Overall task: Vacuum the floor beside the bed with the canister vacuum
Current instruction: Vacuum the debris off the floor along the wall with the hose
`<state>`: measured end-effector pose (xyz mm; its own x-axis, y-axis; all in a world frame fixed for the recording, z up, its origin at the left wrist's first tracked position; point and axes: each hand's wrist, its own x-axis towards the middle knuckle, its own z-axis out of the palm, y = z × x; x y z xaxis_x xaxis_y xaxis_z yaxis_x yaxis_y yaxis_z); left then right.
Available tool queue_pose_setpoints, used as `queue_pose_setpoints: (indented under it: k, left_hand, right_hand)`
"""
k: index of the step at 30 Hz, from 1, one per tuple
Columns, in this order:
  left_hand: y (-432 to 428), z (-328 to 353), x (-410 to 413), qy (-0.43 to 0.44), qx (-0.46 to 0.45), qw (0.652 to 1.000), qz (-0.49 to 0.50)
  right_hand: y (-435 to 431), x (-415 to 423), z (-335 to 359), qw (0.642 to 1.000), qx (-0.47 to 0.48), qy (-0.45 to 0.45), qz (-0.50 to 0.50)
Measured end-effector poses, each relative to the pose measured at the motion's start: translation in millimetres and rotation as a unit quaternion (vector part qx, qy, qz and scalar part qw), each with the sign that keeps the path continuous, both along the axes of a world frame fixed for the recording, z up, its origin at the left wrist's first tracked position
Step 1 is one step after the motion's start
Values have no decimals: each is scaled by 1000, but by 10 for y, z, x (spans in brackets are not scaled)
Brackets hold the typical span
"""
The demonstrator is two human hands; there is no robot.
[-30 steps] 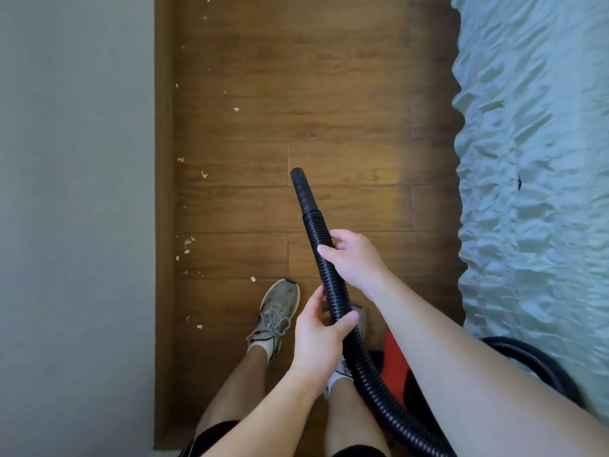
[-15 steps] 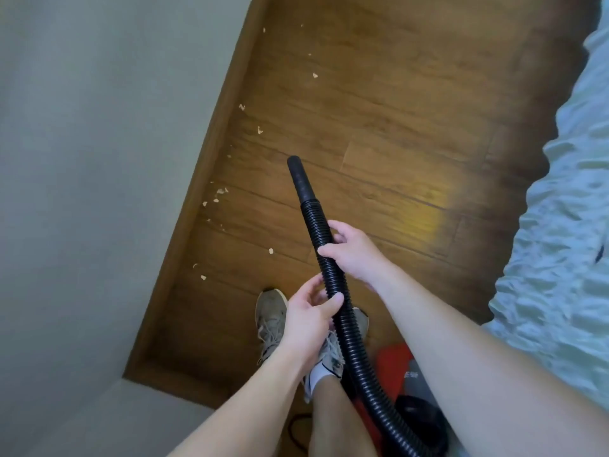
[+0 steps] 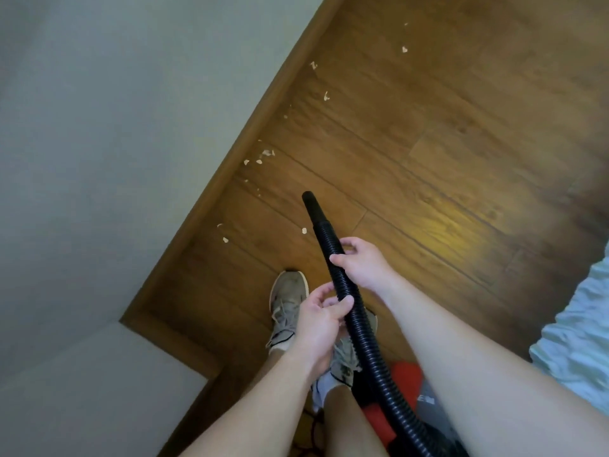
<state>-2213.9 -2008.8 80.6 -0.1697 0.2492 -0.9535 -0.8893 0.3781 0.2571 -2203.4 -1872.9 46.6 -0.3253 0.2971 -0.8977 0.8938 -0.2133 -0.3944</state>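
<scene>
Gripping the black ribbed hose (image 3: 382, 374) in two places, a person stands on the wooden floor (image 3: 428, 143). The right hand (image 3: 361, 262) is curled round the hose just behind its smooth nozzle (image 3: 313, 207). The left hand (image 3: 321, 319) is closed on the hose a little lower, with the thumb across the ribs. At the near end of the hose is the red canister vacuum (image 3: 403, 379), beside two grey sneakers (image 3: 286, 301). Left of the hose, pale scraps (image 3: 265, 155) lie along the skirting board (image 3: 230, 179). Well to the right of the hose is the bed (image 3: 580, 341) with its wrinkled pale cover.
</scene>
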Motion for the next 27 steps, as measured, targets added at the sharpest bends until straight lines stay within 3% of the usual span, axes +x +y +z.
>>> queue_pose_setpoints:
  k: [9, 27]
  left_hand:
    - [-95, -216, 266, -15, 2, 1000, 16]
    - [-361, -273, 175, -73, 42, 996, 25]
  right_hand:
    - [-43, 219, -134, 997, 2, -30, 66]
    - [-231, 276, -253, 995, -74, -46, 41]
